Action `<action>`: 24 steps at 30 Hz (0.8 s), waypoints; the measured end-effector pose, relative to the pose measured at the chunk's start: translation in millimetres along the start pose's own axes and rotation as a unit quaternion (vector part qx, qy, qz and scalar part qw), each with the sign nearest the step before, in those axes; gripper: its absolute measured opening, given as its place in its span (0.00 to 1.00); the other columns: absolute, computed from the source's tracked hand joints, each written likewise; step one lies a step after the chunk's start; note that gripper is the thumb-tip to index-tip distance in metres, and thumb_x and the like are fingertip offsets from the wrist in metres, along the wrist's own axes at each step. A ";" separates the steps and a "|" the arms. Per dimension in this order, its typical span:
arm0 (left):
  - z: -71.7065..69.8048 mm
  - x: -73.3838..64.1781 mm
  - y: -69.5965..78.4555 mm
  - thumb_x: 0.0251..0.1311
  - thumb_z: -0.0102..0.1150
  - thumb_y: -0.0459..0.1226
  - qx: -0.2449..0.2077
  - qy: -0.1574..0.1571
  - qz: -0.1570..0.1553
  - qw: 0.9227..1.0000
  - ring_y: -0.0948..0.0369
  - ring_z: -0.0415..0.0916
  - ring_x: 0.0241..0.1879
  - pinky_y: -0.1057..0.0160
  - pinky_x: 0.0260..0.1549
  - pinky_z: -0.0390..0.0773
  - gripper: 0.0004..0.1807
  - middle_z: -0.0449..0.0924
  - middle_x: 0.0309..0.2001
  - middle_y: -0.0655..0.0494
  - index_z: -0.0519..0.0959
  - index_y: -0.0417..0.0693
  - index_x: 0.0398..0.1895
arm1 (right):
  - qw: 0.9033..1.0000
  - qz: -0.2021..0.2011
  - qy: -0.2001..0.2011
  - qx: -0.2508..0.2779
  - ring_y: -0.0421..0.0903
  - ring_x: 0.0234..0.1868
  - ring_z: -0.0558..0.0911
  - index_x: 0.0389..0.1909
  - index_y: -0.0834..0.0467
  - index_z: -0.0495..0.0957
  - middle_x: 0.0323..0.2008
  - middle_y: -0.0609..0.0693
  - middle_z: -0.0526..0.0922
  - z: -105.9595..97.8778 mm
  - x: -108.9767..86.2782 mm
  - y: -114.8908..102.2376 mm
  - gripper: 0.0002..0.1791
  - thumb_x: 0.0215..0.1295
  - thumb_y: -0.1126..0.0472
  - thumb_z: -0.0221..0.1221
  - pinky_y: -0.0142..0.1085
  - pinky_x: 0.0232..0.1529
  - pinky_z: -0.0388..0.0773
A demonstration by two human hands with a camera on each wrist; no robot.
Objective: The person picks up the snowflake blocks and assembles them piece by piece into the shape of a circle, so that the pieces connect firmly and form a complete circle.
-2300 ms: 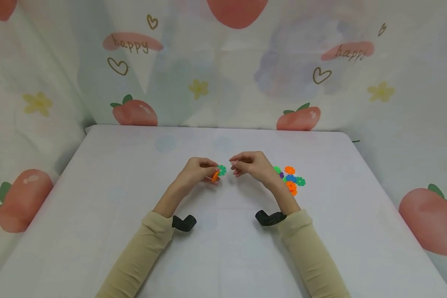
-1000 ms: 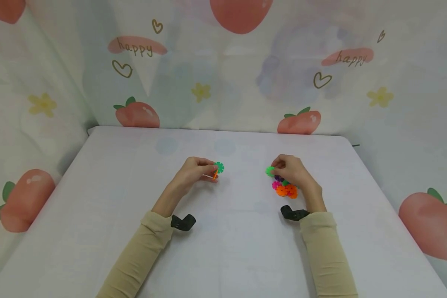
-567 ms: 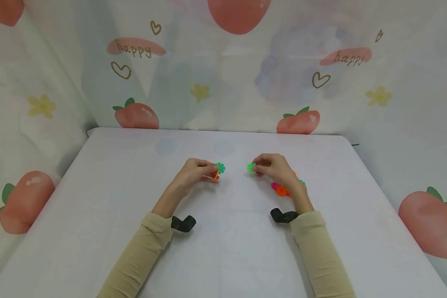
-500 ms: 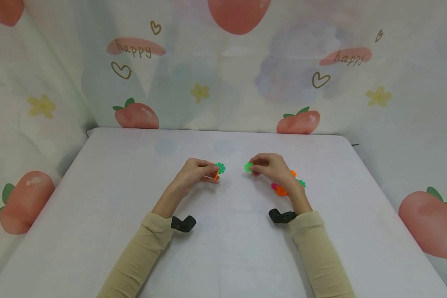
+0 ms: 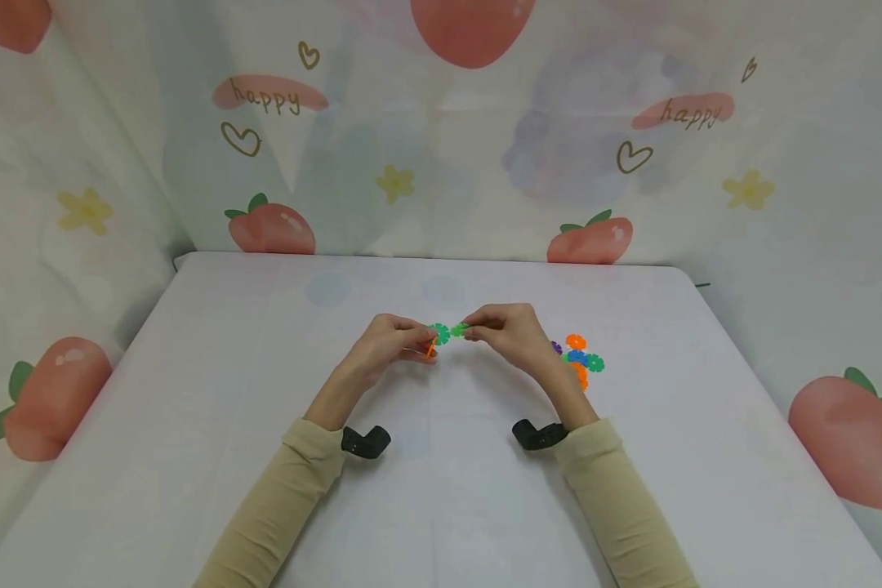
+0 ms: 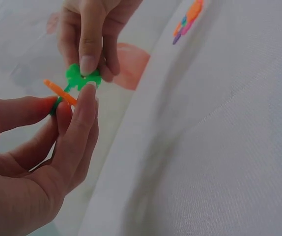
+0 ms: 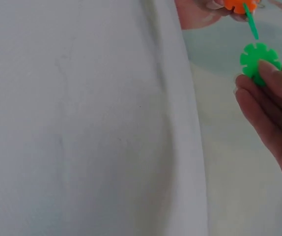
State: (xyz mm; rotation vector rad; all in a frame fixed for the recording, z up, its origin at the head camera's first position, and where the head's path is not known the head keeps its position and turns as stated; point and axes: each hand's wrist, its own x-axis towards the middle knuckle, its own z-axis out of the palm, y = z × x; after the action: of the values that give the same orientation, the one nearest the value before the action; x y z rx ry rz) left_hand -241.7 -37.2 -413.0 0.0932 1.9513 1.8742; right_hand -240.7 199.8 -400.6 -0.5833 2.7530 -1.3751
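In the head view, my left hand pinches a joined pair of notched snowflake discs. One is teal green, and the orange disc crosses it at an angle. Facing it, my right hand pinches a single bright green snowflake disc between thumb and fingers. The right wrist view has a narrow gap between this bright green disc and the edge-on teal disc. From the left wrist, the orange disc appears edge-on by the left fingertips, which partly cover the pair.
Behind my right forearm lies a small pile of snowflake discs, with orange, blue, green and purple ones. My forearm hides part of it. The white-covered table ends at a printed cloth backdrop.
My right hand went to the pile, picked up the bright green disc and carried it left, close to the left hand's pair. The disc has turned. My left hand has barely moved.
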 end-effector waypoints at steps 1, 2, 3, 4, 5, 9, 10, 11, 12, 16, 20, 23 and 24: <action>0.1 0.1 -0.2 0.70 0.63 0.35 -0.002 -0.002 0.000 1.000 0.60 0.87 0.32 0.61 0.46 0.87 0.16 0.86 0.45 0.36 0.83 0.28 0.49 | 1.000 -0.004 0.002 -0.003 0.51 0.38 0.90 0.42 0.61 0.89 0.37 0.53 0.91 0.8 0.1 -0.5 0.06 0.67 0.67 0.67 0.43 0.50 0.87; 0.0 0.4 -0.5 0.70 0.62 0.35 -0.002 -0.003 -0.001 1.000 0.60 0.87 0.31 0.61 0.46 0.87 0.16 0.86 0.45 0.35 0.84 0.28 0.49 | 1.000 -0.008 0.003 -0.005 0.49 0.38 0.90 0.42 0.61 0.89 0.37 0.53 0.91 1.4 0.1 -0.7 0.06 0.66 0.67 0.68 0.42 0.50 0.87; -0.1 0.5 -0.9 0.70 0.62 0.35 -0.001 -0.004 -0.001 1.000 0.60 0.87 0.31 0.62 0.46 0.87 0.16 0.86 0.45 0.35 0.84 0.27 0.49 | 1.000 -0.011 0.003 -0.007 0.48 0.38 0.90 0.42 0.60 0.89 0.37 0.53 0.91 2.0 0.3 -0.8 0.06 0.66 0.66 0.68 0.41 0.49 0.87; 0.1 0.5 -0.9 0.70 0.62 0.35 -0.001 -0.004 -0.001 1.000 0.59 0.87 0.31 0.62 0.46 0.87 0.16 0.85 0.46 0.33 0.84 0.27 0.49 | 1.000 -0.012 0.004 -0.007 0.46 0.37 0.90 0.42 0.60 0.90 0.37 0.52 0.91 2.6 0.5 -1.3 0.06 0.65 0.66 0.69 0.40 0.48 0.87; 0.2 0.6 -1.2 0.71 0.62 0.35 0.001 -0.003 -0.002 1.000 0.60 0.87 0.30 0.62 0.46 0.87 0.16 0.85 0.47 0.33 0.84 0.27 0.49 | 1.000 -0.015 0.004 -0.007 0.46 0.37 0.89 0.42 0.59 0.90 0.37 0.52 0.91 3.0 0.4 -1.7 0.06 0.65 0.66 0.69 0.40 0.48 0.87; 2.0 0.7 -1.4 0.70 0.61 0.33 0.007 0.001 -0.005 1.000 0.60 0.87 0.29 0.61 0.43 0.88 0.14 0.85 0.46 0.34 0.84 0.26 0.48 | 0.999 -0.028 0.008 -0.015 0.45 0.36 0.89 0.40 0.59 0.91 0.36 0.51 0.91 5.1 0.6 -3.8 0.06 0.62 0.66 0.71 0.38 0.45 0.88; 2.8 0.8 -1.7 0.70 0.61 0.32 0.006 0.003 -0.006 1.000 0.60 0.86 0.29 0.60 0.42 0.88 0.14 0.85 0.45 0.36 0.84 0.26 0.48 | 0.999 -0.034 0.010 -0.018 0.46 0.36 0.89 0.40 0.59 0.91 0.36 0.51 0.91 5.7 0.4 -4.3 0.06 0.62 0.66 0.71 0.37 0.44 0.88; 3.6 0.8 -2.1 0.70 0.60 0.31 0.004 0.006 -0.007 1.000 0.59 0.86 0.29 0.60 0.41 0.88 0.13 0.85 0.44 0.37 0.84 0.25 0.47 | 0.999 -0.041 0.013 -0.022 0.46 0.36 0.89 0.39 0.59 0.91 0.35 0.52 0.91 6.4 0.4 -4.8 0.06 0.61 0.67 0.72 0.37 0.43 0.88; 4.7 0.8 -2.3 0.69 0.60 0.30 0.001 0.007 -0.007 1.000 0.59 0.86 0.29 0.59 0.40 0.88 0.13 0.85 0.44 0.38 0.84 0.25 0.47 | 0.998 -0.048 0.016 -0.025 0.46 0.35 0.89 0.39 0.59 0.91 0.35 0.52 0.91 7.0 0.5 -5.1 0.06 0.61 0.67 0.72 0.37 0.42 0.88; 8.2 0.4 -2.6 0.68 0.60 0.27 -0.014 0.010 -0.011 1.000 0.58 0.86 0.27 0.58 0.36 0.89 0.11 0.85 0.43 0.32 0.83 0.23 0.46 | 0.996 -0.082 0.029 -0.034 0.47 0.33 0.89 0.35 0.60 0.91 0.32 0.52 0.91 8.8 1.5 -5.1 0.05 0.58 0.68 0.73 0.35 0.39 0.87; 8.5 -0.2 -3.5 0.67 0.62 0.27 -0.020 0.009 -0.010 1.000 0.57 0.86 0.25 0.57 0.35 0.89 0.11 0.84 0.44 0.25 0.83 0.22 0.45 | 0.993 -0.110 0.032 -0.028 0.48 0.31 0.89 0.34 0.61 0.91 0.31 0.54 0.91 11.1 2.9 -4.3 0.04 0.57 0.70 0.73 0.34 0.38 0.87; 7.5 0.6 -5.1 0.67 0.62 0.26 -0.020 0.010 -0.010 1.000 0.57 0.86 0.24 0.56 0.35 0.89 0.11 0.84 0.43 0.25 0.83 0.22 0.46 | 0.992 -0.122 0.032 -0.028 0.48 0.31 0.89 0.33 0.62 0.91 0.31 0.55 0.91 13.3 3.6 -2.9 0.04 0.57 0.71 0.73 0.32 0.38 0.86; 7.3 1.2 -5.8 0.67 0.62 0.26 -0.019 0.012 -0.012 1.000 0.57 0.86 0.23 0.56 0.35 0.89 0.11 0.84 0.42 0.26 0.83 0.22 0.46 | 0.991 -0.125 0.032 -0.029 0.49 0.31 0.89 0.33 0.62 0.91 0.31 0.55 0.91 14.1 3.8 -2.1 0.04 0.57 0.71 0.73 0.31 0.38 0.86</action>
State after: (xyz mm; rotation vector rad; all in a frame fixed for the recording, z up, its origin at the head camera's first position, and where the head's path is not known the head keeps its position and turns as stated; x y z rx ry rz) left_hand -238.8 -30.5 -418.9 0.0365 1.9224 1.9045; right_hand -241.1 186.6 -407.0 -0.9318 2.8578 -1.3828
